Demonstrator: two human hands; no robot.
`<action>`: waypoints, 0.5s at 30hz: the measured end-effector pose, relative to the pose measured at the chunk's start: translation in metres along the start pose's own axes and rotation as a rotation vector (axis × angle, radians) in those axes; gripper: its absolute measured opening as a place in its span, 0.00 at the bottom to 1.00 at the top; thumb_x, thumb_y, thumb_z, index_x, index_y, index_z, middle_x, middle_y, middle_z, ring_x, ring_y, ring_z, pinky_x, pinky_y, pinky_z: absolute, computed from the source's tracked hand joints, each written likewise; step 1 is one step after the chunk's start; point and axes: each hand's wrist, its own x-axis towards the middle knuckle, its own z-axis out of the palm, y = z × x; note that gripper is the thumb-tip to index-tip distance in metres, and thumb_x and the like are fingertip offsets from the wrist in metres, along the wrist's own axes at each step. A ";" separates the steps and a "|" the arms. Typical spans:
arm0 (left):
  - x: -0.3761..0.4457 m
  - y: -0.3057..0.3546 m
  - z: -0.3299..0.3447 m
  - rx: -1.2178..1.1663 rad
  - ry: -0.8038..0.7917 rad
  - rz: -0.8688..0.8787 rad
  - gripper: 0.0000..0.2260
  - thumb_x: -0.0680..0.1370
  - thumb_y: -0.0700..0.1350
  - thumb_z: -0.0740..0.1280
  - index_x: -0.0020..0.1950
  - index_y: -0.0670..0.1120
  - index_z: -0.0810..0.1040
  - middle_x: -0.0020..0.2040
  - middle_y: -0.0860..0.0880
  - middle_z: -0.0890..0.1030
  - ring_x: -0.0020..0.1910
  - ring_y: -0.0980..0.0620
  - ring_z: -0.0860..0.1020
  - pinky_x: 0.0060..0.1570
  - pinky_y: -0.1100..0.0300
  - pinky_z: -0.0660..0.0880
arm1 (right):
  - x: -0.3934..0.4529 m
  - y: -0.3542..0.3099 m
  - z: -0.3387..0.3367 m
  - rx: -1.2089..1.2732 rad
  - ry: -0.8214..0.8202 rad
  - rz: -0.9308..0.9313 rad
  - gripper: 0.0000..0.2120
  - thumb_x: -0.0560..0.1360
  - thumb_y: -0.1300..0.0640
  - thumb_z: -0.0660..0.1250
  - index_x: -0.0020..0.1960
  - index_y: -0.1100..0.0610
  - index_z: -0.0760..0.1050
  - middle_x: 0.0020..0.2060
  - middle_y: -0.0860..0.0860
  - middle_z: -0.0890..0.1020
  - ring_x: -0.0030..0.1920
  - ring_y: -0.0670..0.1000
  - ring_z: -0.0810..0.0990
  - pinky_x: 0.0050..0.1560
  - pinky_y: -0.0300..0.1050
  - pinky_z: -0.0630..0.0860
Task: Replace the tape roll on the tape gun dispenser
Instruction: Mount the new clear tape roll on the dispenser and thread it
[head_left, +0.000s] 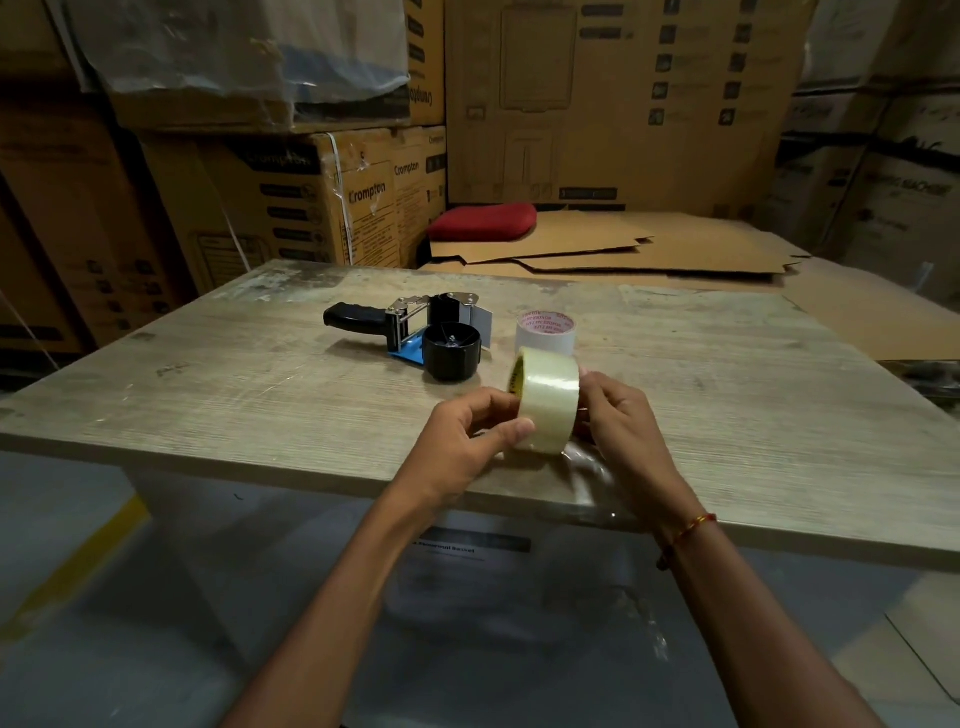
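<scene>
Both hands hold a clear tape roll (548, 400) with a yellow core upright on its edge, near the front of the wooden table (260, 395). My left hand (467, 441) pinches its left face and rim; my right hand (621, 421) grips its right side. A loose strip of clear film trails from the roll toward the table edge. The tape gun dispenser (410, 330) lies on its side behind, black handle pointing left, its black hub bare. A white roll core (545, 332) with red print stands just right of the gun.
Flattened cardboard sheets (649, 244) and a red cushion (483, 221) lie beyond the table's far edge. Stacked cartons (291, 202) wall the back and left. A grey floor with a yellow line shows below the front edge.
</scene>
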 end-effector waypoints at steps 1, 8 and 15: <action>0.002 0.000 0.001 0.007 0.016 0.006 0.07 0.78 0.38 0.70 0.53 0.47 0.82 0.50 0.51 0.85 0.51 0.57 0.83 0.51 0.62 0.80 | -0.001 0.001 -0.001 -0.013 0.005 -0.015 0.18 0.79 0.38 0.62 0.56 0.49 0.82 0.50 0.55 0.86 0.53 0.58 0.85 0.53 0.60 0.83; 0.022 -0.006 0.003 -0.135 0.119 -0.026 0.09 0.75 0.46 0.71 0.53 0.45 0.81 0.48 0.49 0.85 0.50 0.51 0.82 0.49 0.59 0.80 | -0.003 -0.008 -0.018 -0.174 0.195 -0.311 0.10 0.82 0.50 0.64 0.62 0.48 0.78 0.59 0.47 0.79 0.58 0.47 0.79 0.51 0.51 0.83; 0.018 -0.012 -0.006 -0.214 0.021 -0.030 0.07 0.76 0.44 0.70 0.53 0.46 0.81 0.49 0.49 0.85 0.52 0.51 0.83 0.48 0.58 0.80 | 0.005 -0.041 -0.005 -0.667 -0.034 -0.489 0.14 0.79 0.47 0.67 0.63 0.47 0.78 0.58 0.46 0.74 0.61 0.49 0.74 0.55 0.47 0.78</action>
